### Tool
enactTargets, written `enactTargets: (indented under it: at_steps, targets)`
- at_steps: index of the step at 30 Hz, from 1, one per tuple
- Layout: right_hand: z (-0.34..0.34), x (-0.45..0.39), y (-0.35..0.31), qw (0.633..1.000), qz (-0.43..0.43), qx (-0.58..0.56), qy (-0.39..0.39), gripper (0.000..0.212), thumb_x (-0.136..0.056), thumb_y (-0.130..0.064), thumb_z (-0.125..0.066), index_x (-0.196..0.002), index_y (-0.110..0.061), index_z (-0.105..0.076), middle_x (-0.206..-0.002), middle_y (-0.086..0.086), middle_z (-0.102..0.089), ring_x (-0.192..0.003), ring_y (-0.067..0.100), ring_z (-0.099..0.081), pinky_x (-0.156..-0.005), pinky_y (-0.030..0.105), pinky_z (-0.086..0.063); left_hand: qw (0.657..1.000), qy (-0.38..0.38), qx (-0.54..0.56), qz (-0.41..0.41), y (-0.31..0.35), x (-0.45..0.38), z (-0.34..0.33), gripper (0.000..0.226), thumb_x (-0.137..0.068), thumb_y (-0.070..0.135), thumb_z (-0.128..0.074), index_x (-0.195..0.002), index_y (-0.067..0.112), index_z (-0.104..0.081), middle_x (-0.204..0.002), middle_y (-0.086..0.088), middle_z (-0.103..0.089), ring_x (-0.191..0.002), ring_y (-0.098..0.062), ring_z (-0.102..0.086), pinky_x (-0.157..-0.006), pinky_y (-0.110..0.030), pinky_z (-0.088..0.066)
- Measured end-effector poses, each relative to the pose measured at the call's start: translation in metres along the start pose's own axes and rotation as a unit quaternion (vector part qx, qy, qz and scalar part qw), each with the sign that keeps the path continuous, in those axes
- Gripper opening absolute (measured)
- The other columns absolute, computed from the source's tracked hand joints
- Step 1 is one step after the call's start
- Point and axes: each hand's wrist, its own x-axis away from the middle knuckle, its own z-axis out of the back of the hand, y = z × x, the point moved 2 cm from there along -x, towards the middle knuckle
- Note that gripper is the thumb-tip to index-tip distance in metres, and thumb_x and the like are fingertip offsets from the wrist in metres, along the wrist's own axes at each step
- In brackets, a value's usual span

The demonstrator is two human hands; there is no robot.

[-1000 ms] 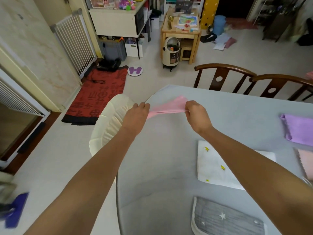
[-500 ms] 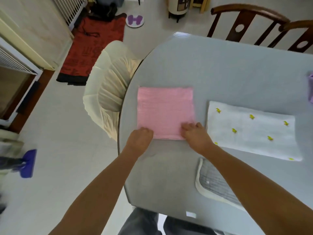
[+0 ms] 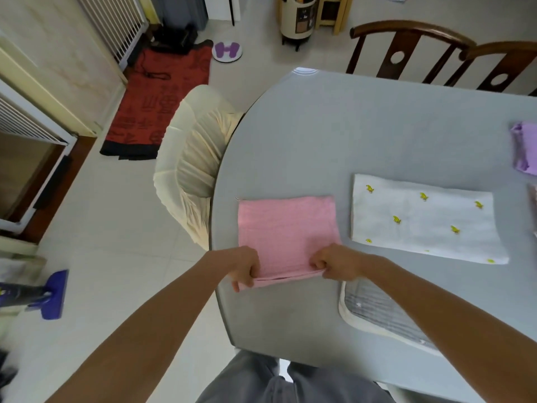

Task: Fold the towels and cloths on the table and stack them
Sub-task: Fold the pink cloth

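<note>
On the grey table's left end, seen from the head camera:
Table (image 3: 363,135): one, grey, rounded at the near-left corner; five cloths in view on it.
Chairs: three; one cream padded chair (image 3: 189,170) tucked at the table's left edge, two dark wooden chairs (image 3: 406,48) at the far side.
Rug (image 3: 162,97): one, red with a black border, on the pale floor beyond the cream chair.
White cloth (image 3: 421,219): one, with small yellow prints, lying flat just right of the pink cloth, not touching it.
Pink cloth (image 3: 287,225): one, flat near the table's left edge; its near edge is lifted off the surface.
Grey striped cloth (image 3: 374,309): one, cream-edged, at the near table edge, partly hidden under the right forearm.
Purple cloth (image 3: 526,149): one, at the far right, cut off by the frame.
Another pinkish cloth (image 3: 533,207): one sliver at the right border, too little to tell more.
Left hand (image 3: 244,266): fingers curled, pinching the pink cloth's near-left corner.
Right hand (image 3: 334,261): fingers curled, pinching the near-right corner.
</note>
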Motion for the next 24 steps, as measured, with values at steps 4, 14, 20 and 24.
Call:
enactTargets:
  at_steps: [4, 14, 20, 24]
  targets:
    - [0.028, -0.001, 0.013, 0.990, -0.039, -0.100, 0.093, 0.040, -0.079, 0.003, -0.056, -0.065, -0.023, -0.030, -0.067, -0.009, -0.036, -0.072, 0.016, -0.038, -0.057, 0.025, -0.027, 0.984, 0.100, 0.148, 0.009, -0.011, -0.001, 0.029, 0.032, -0.083, -0.004, -0.064, -0.061, 0.012, -0.047, -0.071, -0.002, -0.051, -0.089, -0.034, -0.069, -0.079, -0.037, -0.057]
    - [0.063, -0.039, 0.040, 0.941, -0.158, -0.186, 0.237, 0.011, -0.093, -0.007, -0.049, -0.091, -0.012, -0.039, -0.081, 0.009, -0.053, -0.074, 0.025, -0.048, -0.060, 0.029, -0.032, 0.920, 0.385, 0.048, 0.051, -0.010, -0.031, 0.079, 0.021, -0.101, 0.027, -0.038, -0.090, 0.012, -0.048, -0.084, -0.007, -0.057, -0.077, -0.022, -0.052, -0.067, -0.030, -0.036]
    - [0.068, -0.054, 0.050, 0.912, -0.209, -0.220, 0.277, 0.008, -0.093, -0.007, -0.048, -0.091, -0.010, -0.040, -0.083, 0.012, -0.054, -0.076, 0.027, -0.048, -0.067, 0.030, -0.035, 0.925, 0.367, -0.045, 0.081, -0.006, -0.049, 0.087, 0.026, -0.104, 0.029, -0.027, -0.104, 0.010, -0.045, -0.100, -0.013, -0.062, -0.086, -0.028, -0.060, -0.071, -0.033, -0.038]
    - [0.064, -0.058, 0.052, 0.889, -0.238, -0.236, 0.311, 0.006, -0.091, -0.009, -0.050, -0.089, -0.005, -0.046, -0.079, 0.013, -0.056, -0.074, 0.029, -0.051, -0.064, 0.033, -0.038, 0.931, 0.351, -0.080, 0.061, -0.006, -0.054, 0.088, 0.042, -0.100, 0.047, -0.030, -0.111, 0.011, -0.047, -0.105, -0.009, -0.062, -0.095, -0.027, -0.061, -0.078, -0.035, -0.044]
